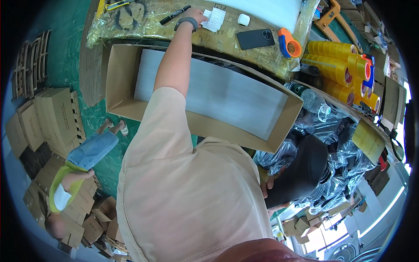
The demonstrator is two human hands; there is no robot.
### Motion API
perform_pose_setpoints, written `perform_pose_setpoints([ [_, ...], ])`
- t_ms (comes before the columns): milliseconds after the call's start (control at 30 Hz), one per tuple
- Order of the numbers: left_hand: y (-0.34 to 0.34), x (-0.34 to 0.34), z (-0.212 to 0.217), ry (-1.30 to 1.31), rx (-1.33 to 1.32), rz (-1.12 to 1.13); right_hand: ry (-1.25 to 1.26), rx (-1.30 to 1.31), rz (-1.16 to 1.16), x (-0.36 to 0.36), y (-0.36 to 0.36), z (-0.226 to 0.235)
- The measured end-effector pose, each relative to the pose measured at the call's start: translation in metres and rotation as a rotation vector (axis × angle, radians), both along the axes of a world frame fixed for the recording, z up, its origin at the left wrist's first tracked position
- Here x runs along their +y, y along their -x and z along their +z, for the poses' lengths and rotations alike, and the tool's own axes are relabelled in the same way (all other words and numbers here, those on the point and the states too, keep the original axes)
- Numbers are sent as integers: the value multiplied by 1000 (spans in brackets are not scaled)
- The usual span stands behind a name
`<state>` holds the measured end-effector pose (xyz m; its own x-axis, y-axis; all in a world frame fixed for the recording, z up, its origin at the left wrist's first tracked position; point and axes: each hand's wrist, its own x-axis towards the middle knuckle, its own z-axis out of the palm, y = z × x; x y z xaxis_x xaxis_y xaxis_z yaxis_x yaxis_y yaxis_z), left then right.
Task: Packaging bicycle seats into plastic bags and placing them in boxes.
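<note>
My left hand [196,15], with a dark band on its wrist, reaches across the open cardboard box to the wrapped tabletop. Its fingers are closed at the edge of some printed white paper slips [214,20]. Just left of it lies a black marker [175,15]. Low at my right side, fingers of my right hand [267,186] curl against a bulky, smooth black object [301,170], whose kind I cannot make out. The right arm is mostly hidden. The long brown box [114,89] stands in front of me, with a flat white sheet [218,94] covering its bottom.
A dark phone [255,39], a small white case [243,19] and an orange-blue tape dispenser [290,43] lie on the table [227,41]. Yellow tape rolls [329,65] are stacked right, above plastic-wrapped goods [340,174]. A person [80,170] is at left near cartons [54,118].
</note>
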<state>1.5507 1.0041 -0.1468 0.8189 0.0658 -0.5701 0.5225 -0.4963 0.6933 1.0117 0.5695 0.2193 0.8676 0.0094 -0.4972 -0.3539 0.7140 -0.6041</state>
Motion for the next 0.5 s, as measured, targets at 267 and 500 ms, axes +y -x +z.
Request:
perform_pose_setpoints([
  [267,10,11,-3,125,19,242,-26,5,0,6,2,-4],
  [500,15,28,-3,-660,-152,14,-58,22,36,5,-4,-7],
])
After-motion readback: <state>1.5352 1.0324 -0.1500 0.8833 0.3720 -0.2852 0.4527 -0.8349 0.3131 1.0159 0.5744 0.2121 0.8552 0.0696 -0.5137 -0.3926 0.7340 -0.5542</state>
